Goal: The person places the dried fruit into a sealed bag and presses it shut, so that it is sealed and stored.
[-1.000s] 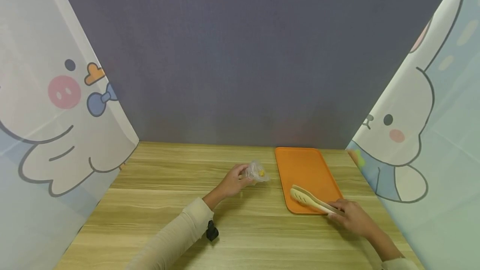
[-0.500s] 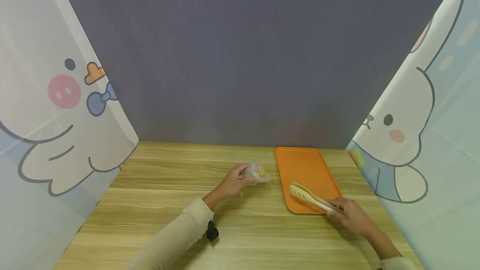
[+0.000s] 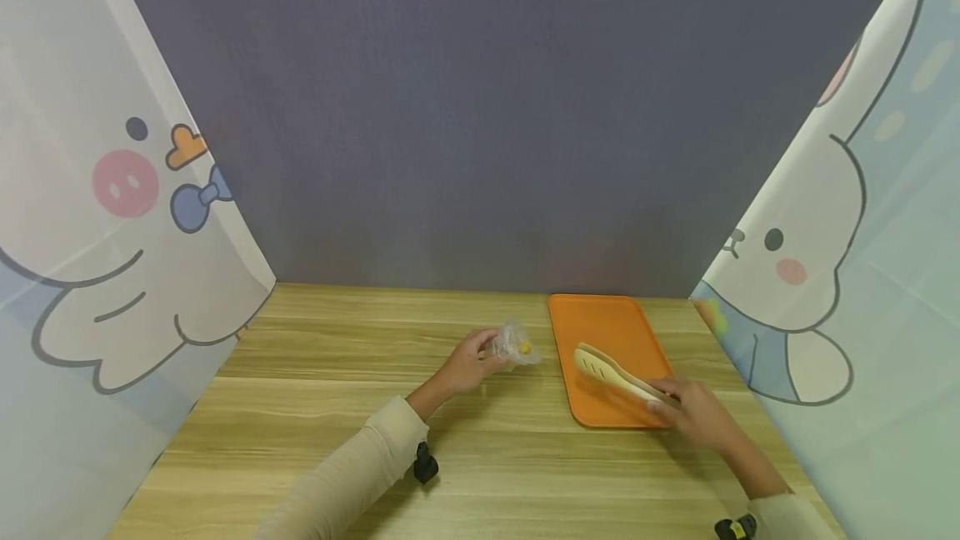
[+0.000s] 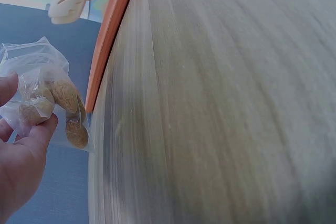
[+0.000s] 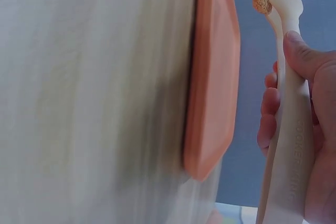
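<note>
A clear plastic bag with several golden-brown, round crusty pieces inside is pinched in my left hand, left of the tray. Its thumb and fingers press on the bag's side, seen in the left wrist view. My right hand grips cream-coloured tongs by the arms, thumb on top. Between the slotted heads one golden-brown piece is pinched, as the right wrist view shows. The tongs' heads hang over the orange tray, raised above its surface.
The tray lies flat on a wood-grain table, toward the right. A dark grey panel closes off the back, and cartoon-printed cloths stand at both sides.
My right hand and the tongs have moved away from me and slightly left, farther over the tray. The left hand and the bag have stayed in place.
</note>
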{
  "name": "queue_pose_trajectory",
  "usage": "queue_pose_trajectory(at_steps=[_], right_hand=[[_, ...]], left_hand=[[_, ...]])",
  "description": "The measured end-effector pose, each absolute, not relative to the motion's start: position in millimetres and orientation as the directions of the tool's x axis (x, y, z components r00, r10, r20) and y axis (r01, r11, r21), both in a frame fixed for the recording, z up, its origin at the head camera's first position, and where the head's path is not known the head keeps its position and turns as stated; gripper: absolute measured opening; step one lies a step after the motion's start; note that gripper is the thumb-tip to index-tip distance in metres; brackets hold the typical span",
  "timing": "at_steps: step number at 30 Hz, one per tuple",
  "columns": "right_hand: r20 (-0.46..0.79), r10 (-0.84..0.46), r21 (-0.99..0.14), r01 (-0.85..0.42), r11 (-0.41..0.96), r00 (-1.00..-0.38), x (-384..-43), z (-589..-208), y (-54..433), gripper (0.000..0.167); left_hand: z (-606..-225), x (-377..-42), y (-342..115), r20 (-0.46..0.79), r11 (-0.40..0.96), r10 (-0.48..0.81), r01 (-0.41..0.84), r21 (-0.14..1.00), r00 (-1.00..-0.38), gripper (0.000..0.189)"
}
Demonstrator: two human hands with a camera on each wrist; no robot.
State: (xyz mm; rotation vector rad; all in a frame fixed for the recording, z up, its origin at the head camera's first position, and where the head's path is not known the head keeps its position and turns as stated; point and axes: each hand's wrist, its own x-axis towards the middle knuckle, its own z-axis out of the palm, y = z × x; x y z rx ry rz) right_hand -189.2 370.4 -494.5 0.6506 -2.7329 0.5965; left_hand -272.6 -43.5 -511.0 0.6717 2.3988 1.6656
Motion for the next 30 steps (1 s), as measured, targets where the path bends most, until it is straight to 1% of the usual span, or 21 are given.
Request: queue_pose_trajectory(at_steps=[4, 8, 11, 17, 25, 30], right_hand=[[0.332, -0.361, -0.35, -0.469, 0.811, -0.871, -195, -488, 366, 0.03], [0.376, -0.378, -0.329, -0.503, 0.799, -0.846, -202, -483, 360, 0.03], [0.379, -0.373, -0.316, -0.497, 0.808, -0.847, -207, -480, 355, 0.03], [0.337, -0.378, -0.341, -0.486, 0.804, -0.862, -217, -473, 342, 0.029], [0.34, -0.395, -0.369, -0.507, 0.778, -0.854, -226, -467, 324, 0.033], [0.361, -0.42, -0.384, -0.544, 0.746, -0.832, -231, -464, 313, 0.036]], left_hand=[[-512, -273, -43, 0.134, 0.292, 0.439, 0.282, 0.914, -0.888, 0.055], [-511, -273, -42, 0.129, 0.285, 0.444, 0.277, 0.918, -0.886, 0.055], [-511, -272, -42, 0.12, 0.286, 0.446, 0.268, 0.92, -0.887, 0.056], [-512, -273, -41, 0.122, 0.299, 0.447, 0.277, 0.913, -0.886, 0.057], [-512, -273, -40, 0.136, 0.306, 0.448, 0.294, 0.906, -0.883, 0.058], [-513, -274, -39, 0.133, 0.305, 0.441, 0.288, 0.908, -0.887, 0.057]])
